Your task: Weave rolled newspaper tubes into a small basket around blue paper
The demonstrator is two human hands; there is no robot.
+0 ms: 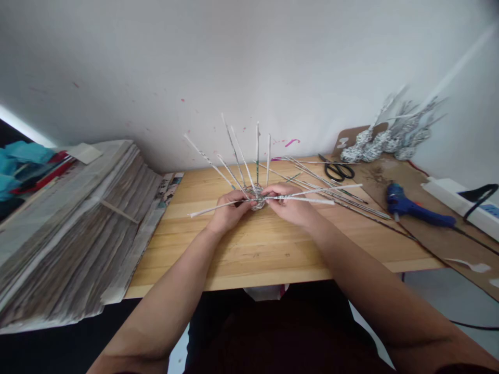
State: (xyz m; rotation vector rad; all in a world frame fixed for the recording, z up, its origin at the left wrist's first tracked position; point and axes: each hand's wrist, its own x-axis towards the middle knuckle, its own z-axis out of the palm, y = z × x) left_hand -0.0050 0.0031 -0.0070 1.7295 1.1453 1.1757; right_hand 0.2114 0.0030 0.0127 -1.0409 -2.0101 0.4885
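Observation:
Between my hands, above the middle of the wooden table, is a small round weave of rolled newspaper sticks [257, 202]. Several long paper sticks fan out of it, upward and to both sides. My left hand [231, 210] is closed on the weave's left side, thumb and fingers pinching near its middle. My right hand [286, 205] pinches the right side, with two paper sticks passing over its fingers to the right. The fingers partly hide the weave. Loose rolled paper sticks [351, 200] lie on the table to the right of my right hand.
Black scissors [338, 170] lie behind the loose sticks. A blue glue gun [419, 210] rests on brown cardboard at the right, beside a white power strip [463, 202]. Woven paper pieces [372, 145] stand at the back right. A tall newspaper stack [86, 223] occupies the left.

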